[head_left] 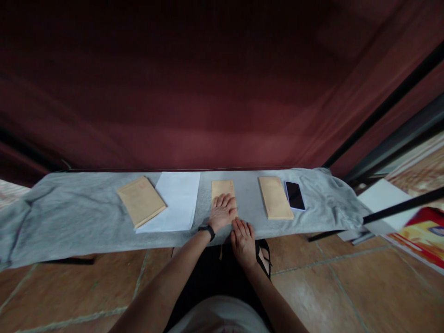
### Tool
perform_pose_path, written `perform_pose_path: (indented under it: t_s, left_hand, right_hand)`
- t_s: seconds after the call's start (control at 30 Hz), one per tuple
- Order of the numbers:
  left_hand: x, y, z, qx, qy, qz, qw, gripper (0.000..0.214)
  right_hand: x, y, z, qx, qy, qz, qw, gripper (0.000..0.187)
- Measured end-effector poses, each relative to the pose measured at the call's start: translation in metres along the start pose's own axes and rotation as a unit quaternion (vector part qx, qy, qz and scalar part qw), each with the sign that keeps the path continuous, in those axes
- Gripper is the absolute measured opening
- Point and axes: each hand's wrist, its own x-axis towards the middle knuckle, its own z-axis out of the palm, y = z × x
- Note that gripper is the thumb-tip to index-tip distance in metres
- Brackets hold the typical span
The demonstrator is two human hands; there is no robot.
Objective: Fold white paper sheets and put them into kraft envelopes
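Observation:
A brown envelope [222,188] lies in the middle of the grey-clothed table [69,217]. My left hand [222,211], a black watch on its wrist, lies flat on the envelope's near half with fingers together. Just below it my right hand [243,240] rests at the table's front edge, fingers stretched toward the envelope's near end; whether it grips anything is hidden.
A stack of brown envelopes [140,200] lies on the left beside white paper sheets [175,200]. Another brown envelope stack [275,197] and a black phone [294,195] lie to the right. A dark red curtain [208,92] hangs behind. Tiled floor below.

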Motion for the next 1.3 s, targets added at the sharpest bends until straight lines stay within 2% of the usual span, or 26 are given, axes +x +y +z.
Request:
perform_pose_path:
  t_s: [0.3, 0.5, 0.83, 1.3]
  left_hand:
    - [-0.027, 0.0, 0.005, -0.005, -0.001, 0.016, 1.0, 0.051]
    - [-0.047, 0.003, 0.001, 0.005, 0.009, 0.026, 1.0, 0.05]
    - [-0.087, 0.0, -0.01, 0.028, 0.021, 0.107, 0.994, 0.051]
    - [-0.103, -0.004, -0.014, 0.049, 0.029, 0.124, 0.991, 0.053]
  right_hand:
    - [-0.001, 0.0, 0.002, 0.001, 0.013, -0.002, 1.0, 0.043]
    - [-0.002, 0.001, 0.005, -0.003, 0.013, -0.001, 1.0, 0.043]
    - [-0.002, 0.001, 0.002, 0.006, -0.004, 0.006, 1.0, 0.045]
    - [-0.004, 0.005, 0.001, -0.008, -0.008, -0.007, 1.0, 0.045]
